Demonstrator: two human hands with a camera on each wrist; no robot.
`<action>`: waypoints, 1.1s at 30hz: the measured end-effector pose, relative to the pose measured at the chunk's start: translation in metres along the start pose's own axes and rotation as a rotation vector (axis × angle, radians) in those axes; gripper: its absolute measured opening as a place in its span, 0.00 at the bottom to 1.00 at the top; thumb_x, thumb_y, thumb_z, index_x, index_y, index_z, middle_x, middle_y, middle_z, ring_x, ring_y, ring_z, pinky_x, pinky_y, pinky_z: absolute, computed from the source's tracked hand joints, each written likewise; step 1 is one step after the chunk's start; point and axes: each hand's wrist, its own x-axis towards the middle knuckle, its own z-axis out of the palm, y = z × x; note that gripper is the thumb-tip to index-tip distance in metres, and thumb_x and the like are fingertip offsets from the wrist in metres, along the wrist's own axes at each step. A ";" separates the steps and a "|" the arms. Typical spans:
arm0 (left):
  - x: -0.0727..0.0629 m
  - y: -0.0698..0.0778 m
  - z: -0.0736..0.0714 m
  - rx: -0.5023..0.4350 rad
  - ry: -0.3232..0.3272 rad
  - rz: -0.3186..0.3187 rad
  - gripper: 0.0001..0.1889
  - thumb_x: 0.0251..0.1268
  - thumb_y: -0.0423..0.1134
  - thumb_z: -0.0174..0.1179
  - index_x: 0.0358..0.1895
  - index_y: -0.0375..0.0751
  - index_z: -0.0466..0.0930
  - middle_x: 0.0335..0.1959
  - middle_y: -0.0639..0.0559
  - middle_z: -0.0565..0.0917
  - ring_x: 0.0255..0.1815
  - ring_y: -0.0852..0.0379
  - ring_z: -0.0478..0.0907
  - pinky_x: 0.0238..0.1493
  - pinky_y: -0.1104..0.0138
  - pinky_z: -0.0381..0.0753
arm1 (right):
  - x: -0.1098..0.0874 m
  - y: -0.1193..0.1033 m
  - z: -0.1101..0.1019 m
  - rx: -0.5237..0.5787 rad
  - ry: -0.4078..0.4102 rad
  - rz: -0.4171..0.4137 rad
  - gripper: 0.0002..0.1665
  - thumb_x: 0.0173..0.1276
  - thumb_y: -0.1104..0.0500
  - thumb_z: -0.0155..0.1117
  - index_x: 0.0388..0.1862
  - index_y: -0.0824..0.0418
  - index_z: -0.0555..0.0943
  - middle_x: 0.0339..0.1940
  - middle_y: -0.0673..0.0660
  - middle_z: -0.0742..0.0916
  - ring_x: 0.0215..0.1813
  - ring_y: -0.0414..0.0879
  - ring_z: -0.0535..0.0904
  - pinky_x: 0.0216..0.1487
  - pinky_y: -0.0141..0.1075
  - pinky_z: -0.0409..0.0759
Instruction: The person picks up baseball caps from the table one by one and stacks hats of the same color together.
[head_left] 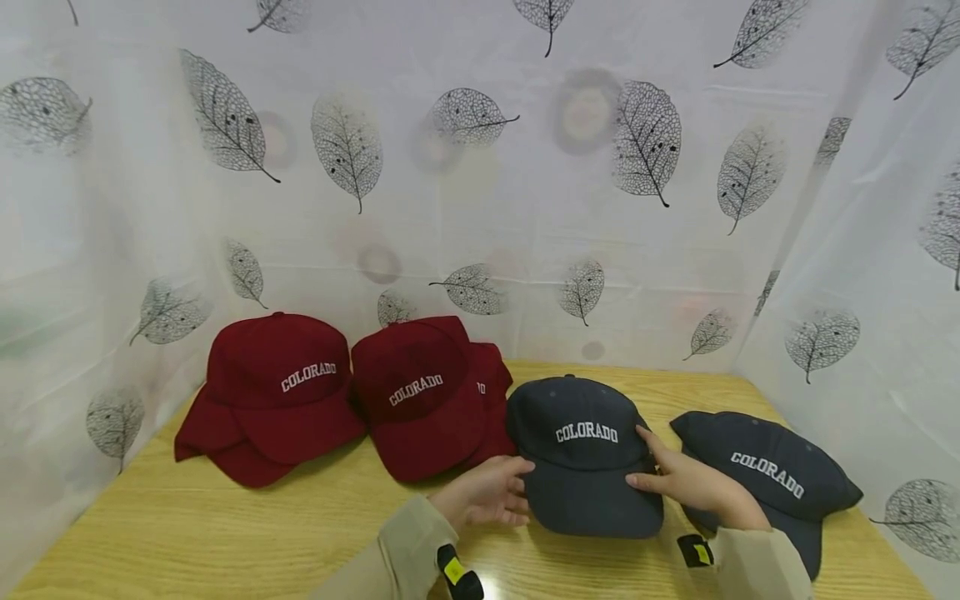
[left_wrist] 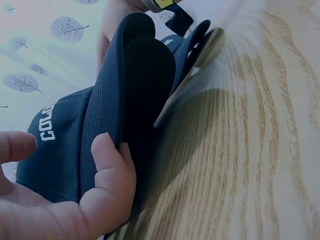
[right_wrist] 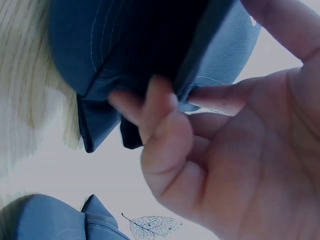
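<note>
A navy baseball cap (head_left: 588, 500) with white COLORADO lettering faces the front in the head view. On its left side, my left hand (head_left: 487, 493) holds the brim edge, with the thumb near the crown and the fingers lower along the brim. My right hand (head_left: 686, 479) grips the other side, thumb on the brim and index finger on the crown. The other right fingers curl near the brim's dark underside in the right wrist view. A second rounded brim (left_wrist: 152, 75) shows beneath the top one in the left wrist view.
Another navy cap (head_left: 765, 467) lies tilted at the right, partly behind the right hand. Stacked red caps (head_left: 281, 387) stand at the far left, and more red caps (head_left: 420, 400) overlap beside them. A leaf-print curtain (head_left: 480, 208) surrounds the wooden table (head_left: 225, 533).
</note>
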 end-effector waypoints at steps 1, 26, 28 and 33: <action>0.000 0.000 0.000 0.001 0.001 -0.003 0.22 0.63 0.42 0.46 0.55 0.35 0.53 0.37 0.41 0.74 0.32 0.52 0.75 0.30 0.63 0.75 | 0.000 0.000 0.000 0.015 0.006 -0.007 0.55 0.62 0.48 0.56 0.66 0.72 0.31 0.62 0.81 0.49 0.62 0.71 0.51 0.54 0.56 0.61; 0.000 0.000 -0.001 -0.005 0.030 -0.008 0.32 0.63 0.39 0.46 0.62 0.24 0.43 0.54 0.26 0.64 0.49 0.37 0.70 0.43 0.50 0.72 | 0.010 0.008 0.004 0.052 -0.011 -0.011 0.58 0.61 0.48 0.58 0.66 0.70 0.28 0.65 0.76 0.39 0.64 0.69 0.39 0.57 0.58 0.54; 0.000 -0.001 -0.001 0.010 0.048 -0.008 0.31 0.63 0.39 0.47 0.61 0.25 0.46 0.52 0.29 0.67 0.45 0.42 0.73 0.39 0.54 0.74 | 0.010 0.009 0.004 0.082 -0.018 0.001 0.57 0.62 0.49 0.57 0.66 0.71 0.28 0.65 0.76 0.39 0.64 0.70 0.42 0.55 0.56 0.61; 0.001 -0.001 -0.002 0.031 0.063 -0.026 0.31 0.61 0.40 0.49 0.61 0.25 0.48 0.51 0.32 0.68 0.39 0.48 0.75 0.30 0.62 0.73 | 0.012 0.010 0.007 0.157 -0.009 0.050 0.57 0.62 0.49 0.57 0.66 0.72 0.29 0.64 0.77 0.40 0.61 0.72 0.51 0.43 0.50 0.73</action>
